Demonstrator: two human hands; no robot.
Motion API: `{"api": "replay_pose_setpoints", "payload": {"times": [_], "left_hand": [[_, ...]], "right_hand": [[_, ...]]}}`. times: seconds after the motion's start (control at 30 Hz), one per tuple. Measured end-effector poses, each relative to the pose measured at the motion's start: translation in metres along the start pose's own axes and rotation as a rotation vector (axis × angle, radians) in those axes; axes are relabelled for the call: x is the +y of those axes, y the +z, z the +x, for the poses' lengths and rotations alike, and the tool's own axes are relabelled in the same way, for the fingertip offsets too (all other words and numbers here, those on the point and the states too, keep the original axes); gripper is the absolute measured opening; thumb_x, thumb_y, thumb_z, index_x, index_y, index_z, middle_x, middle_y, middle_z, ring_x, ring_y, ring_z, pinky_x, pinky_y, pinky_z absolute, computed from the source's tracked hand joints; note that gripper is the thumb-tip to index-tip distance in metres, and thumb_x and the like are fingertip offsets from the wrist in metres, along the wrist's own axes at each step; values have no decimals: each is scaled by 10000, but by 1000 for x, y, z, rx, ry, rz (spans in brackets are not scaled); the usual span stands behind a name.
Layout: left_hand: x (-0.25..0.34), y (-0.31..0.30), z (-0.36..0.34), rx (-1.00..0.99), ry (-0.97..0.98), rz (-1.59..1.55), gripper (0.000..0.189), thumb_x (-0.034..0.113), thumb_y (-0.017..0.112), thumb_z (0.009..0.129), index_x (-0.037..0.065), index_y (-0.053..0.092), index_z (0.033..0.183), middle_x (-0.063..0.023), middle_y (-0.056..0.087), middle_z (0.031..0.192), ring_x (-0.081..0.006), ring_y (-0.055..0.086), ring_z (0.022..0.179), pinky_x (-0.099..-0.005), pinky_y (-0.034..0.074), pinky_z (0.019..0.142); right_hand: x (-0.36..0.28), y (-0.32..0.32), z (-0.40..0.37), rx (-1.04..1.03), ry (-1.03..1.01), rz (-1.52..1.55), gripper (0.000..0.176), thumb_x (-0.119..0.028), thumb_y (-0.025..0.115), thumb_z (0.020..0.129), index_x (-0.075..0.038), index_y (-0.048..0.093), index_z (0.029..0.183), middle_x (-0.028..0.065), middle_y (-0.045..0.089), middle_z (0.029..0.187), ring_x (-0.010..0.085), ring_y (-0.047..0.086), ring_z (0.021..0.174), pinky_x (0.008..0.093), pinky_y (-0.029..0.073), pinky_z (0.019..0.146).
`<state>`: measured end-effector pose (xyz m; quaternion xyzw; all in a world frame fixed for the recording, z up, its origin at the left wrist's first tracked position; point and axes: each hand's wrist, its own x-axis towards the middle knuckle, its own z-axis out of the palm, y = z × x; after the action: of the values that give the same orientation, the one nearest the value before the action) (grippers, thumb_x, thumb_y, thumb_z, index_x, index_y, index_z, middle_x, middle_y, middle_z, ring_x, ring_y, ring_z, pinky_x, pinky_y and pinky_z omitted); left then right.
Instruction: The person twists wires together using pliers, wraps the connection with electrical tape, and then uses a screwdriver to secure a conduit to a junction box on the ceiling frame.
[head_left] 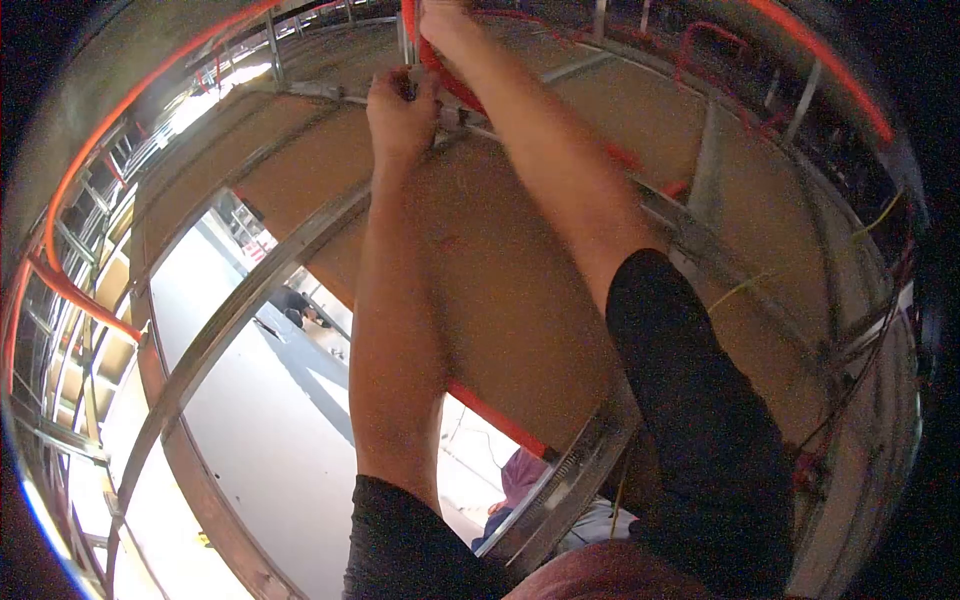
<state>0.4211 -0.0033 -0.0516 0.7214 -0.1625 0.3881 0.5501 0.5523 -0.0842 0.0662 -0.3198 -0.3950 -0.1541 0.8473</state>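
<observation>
Both my arms reach up to the top of the head view, in short dark sleeves. My right hand (447,32) is closed at the upper end of a red flexible conduit (458,92), which curves down behind my right forearm. Just below and to the left, my left hand (398,118) has its fingers curled in against the thumb, close beside the conduit. A dark gap shows between those fingers; I cannot tell what they hold. Right by my left wrist runs a metal ceiling channel (340,208).
Brown ceiling boards (520,260) spread behind my arms between metal channels. An orange-red conduit (62,215) loops along the left, and another red conduit (830,65) crosses the upper right. Through a bright opening, a person (522,475) shows below. A thin yellow wire (742,287) hangs at right.
</observation>
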Motion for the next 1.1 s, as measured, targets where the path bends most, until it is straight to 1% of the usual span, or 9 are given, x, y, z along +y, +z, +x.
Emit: {"api": "replay_pose_setpoints", "payload": {"times": [0.3, 0.5, 0.6, 0.67, 0.7, 0.77, 0.9, 0.97, 1.1], "left_hand": [[-17, 3, 1, 68, 101, 121, 333, 187, 736, 854, -57, 583, 1021, -174, 667, 849, -184, 643, 660, -329, 511, 610], [16, -2, -1, 0, -119, -22, 412, 278, 770, 825, -68, 599, 971, -180, 681, 803, -246, 670, 760, -358, 521, 695], [-4, 7, 0, 18, -1, 158, 417, 288, 772, 820, -67, 609, 966, -177, 681, 775, -264, 682, 752, -367, 527, 695], [-12, 8, 2, -24, 5, 151, 421, 290, 773, 816, -69, 614, 969, -179, 685, 789, -274, 686, 769, -372, 528, 711], [-15, 11, 1, -64, 1, 128, 425, 291, 774, 812, -70, 619, 972, -180, 688, 802, -285, 690, 786, -376, 529, 727], [-4, 15, -4, -58, -35, 120, 421, 281, 778, 807, -72, 623, 975, -184, 690, 814, -281, 688, 800, -372, 527, 741], [0, 18, -4, -1, 51, 180, 416, 274, 785, 805, -80, 630, 960, -193, 691, 827, -251, 680, 786, -360, 528, 741], [11, 18, -4, -37, -11, 147, 451, 296, 791, 808, -76, 621, 997, -189, 691, 882, -238, 675, 813, -363, 527, 749], [-16, 31, 8, -54, -154, -181, 565, 349, 785, 835, -64, 564, 1149, -158, 667, 1071, -203, 645, 940, -354, 510, 819]], "right_hand": [[-19, 19, -13, 227, 30, -179, 276, -275, 753, 857, -122, 592, 693, -25, 530, 675, 130, 518, 637, 312, 409, 645], [-4, -27, 3, -84, 19, -178, 280, -320, 637, 946, -90, 647, 788, 0, 578, 731, 164, 557, 703, 376, 444, 723], [14, -45, -4, -73, 70, -156, 264, -340, 673, 911, -80, 628, 902, 83, 615, 878, 182, 625, 798, 341, 512, 680], [-31, -21, -60, -51, 216, -610, 291, -369, 737, 853, -90, 657, 881, 51, 635, 866, 148, 594, 805, 306, 469, 675], [-37, -13, -72, -40, 216, -606, 291, -369, 737, 853, -90, 657, 881, 51, 635, 866, 148, 594, 805, 306, 469, 675], [-43, -13, -87, -33, 123, -934, 276, -349, 633, 943, -90, 654, 1037, 24, 655, 960, 154, 597, 896, 319, 472, 801], [-21, -29, -63, 17, 298, -605, 290, -330, 643, 935, -91, 663, 1099, 32, 679, 990, 146, 615, 913, 319, 479, 799], [20, -62, -23, -3, 202, -699, 302, -368, 620, 944, -88, 699, 1027, 75, 685, 925, 222, 626, 858, 413, 486, 806], [-69, -21, -40, 234, 253, -589, 251, -300, 588, 974, -68, 662, 912, 30, 610, 833, 171, 571, 736, 374, 460, 738]]}}
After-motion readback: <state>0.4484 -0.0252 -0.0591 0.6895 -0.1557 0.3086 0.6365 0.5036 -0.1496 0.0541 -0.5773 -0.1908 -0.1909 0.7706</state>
